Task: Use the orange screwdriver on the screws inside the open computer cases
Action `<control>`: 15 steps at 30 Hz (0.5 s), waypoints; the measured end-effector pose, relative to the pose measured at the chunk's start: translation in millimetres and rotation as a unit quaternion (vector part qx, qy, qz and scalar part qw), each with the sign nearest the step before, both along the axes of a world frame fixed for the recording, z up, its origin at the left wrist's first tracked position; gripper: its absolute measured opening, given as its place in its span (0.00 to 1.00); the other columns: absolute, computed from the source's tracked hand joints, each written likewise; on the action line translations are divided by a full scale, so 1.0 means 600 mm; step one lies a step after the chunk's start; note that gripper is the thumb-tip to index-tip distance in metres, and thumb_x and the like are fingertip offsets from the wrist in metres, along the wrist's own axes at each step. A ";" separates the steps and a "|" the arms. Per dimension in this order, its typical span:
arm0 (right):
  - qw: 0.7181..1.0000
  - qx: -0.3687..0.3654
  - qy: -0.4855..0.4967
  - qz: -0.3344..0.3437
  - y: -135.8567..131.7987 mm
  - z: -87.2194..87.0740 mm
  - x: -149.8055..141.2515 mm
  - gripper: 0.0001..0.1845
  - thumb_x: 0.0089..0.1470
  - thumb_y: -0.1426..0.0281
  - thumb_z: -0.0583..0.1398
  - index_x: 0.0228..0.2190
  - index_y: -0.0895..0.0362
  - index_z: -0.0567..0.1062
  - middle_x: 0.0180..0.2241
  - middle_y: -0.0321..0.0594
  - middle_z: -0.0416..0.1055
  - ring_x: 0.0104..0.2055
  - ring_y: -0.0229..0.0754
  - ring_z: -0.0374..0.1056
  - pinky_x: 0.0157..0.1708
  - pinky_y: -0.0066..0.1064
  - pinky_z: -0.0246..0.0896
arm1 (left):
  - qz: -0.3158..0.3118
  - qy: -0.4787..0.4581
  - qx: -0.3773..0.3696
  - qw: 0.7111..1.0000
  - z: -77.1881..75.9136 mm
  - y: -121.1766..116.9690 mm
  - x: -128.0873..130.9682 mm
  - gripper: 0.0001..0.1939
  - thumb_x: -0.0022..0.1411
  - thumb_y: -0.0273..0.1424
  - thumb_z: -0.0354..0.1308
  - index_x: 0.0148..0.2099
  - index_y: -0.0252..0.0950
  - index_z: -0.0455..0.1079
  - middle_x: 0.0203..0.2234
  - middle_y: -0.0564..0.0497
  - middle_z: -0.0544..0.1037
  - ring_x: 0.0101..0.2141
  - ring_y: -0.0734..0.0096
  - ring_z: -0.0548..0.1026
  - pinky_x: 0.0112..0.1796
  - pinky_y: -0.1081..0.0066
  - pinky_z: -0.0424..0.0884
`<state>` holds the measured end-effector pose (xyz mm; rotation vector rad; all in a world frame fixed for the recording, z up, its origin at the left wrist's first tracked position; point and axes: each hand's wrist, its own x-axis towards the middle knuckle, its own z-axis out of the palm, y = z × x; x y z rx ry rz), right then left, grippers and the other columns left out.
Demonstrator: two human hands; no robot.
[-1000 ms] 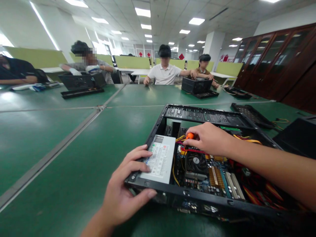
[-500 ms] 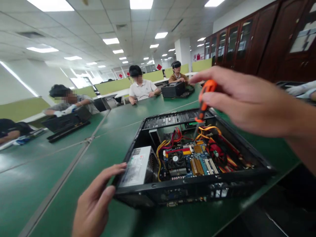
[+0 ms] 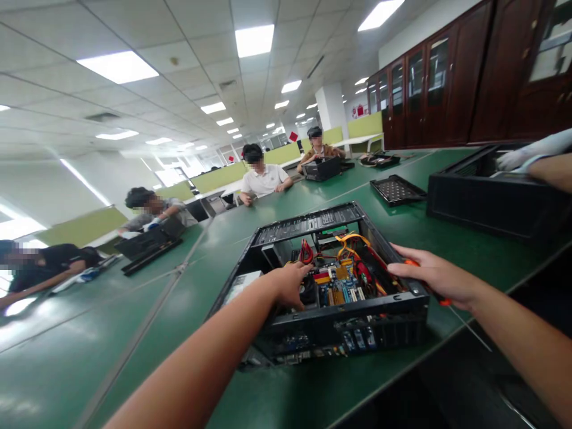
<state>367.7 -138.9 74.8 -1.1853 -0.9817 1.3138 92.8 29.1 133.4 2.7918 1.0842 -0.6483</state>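
An uncovered black computer case [image 3: 322, 313] lies on the green table, its motherboard [image 3: 337, 289] facing up. My left hand [image 3: 290, 283] reaches inside it, fingers apart and bent down over the black CPU fan [image 3: 308, 292]; the fingertips are partly hidden. At the case's right side, my right hand [image 3: 440, 277] holds an orange-handled screwdriver [image 3: 444, 302] in the palm, its metal shaft pointing down and right. That hand's thumb and fingers also rest on the case's right edge. My left forearm partly covers the silver power supply [image 3: 243, 283]. Yellow and red cables [image 3: 353, 241] run through the case.
A gloved hand [image 3: 513, 158] of another person works at a black case [image 3: 491, 196] on the right. A black perforated panel [image 3: 397, 189] lies behind. Across the table [image 3: 214, 310], several people sit with other cases. The table's front edge runs below right.
My right hand drew the screwdriver out of the case and brought it to the right edge. My left hand left the power-supply corner and reached in to the fan. The view tilted and turned right.
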 end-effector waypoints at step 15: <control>0.996 0.068 -0.056 0.023 0.092 0.020 -0.160 0.37 0.43 0.70 0.66 0.56 0.60 0.71 0.39 0.40 0.78 0.41 0.47 0.74 0.41 0.36 0.71 | 0.187 -0.165 0.094 0.964 0.003 0.047 -0.077 0.34 0.48 0.50 0.61 0.51 0.30 0.73 0.41 0.38 0.81 0.41 0.49 0.79 0.40 0.64 0.73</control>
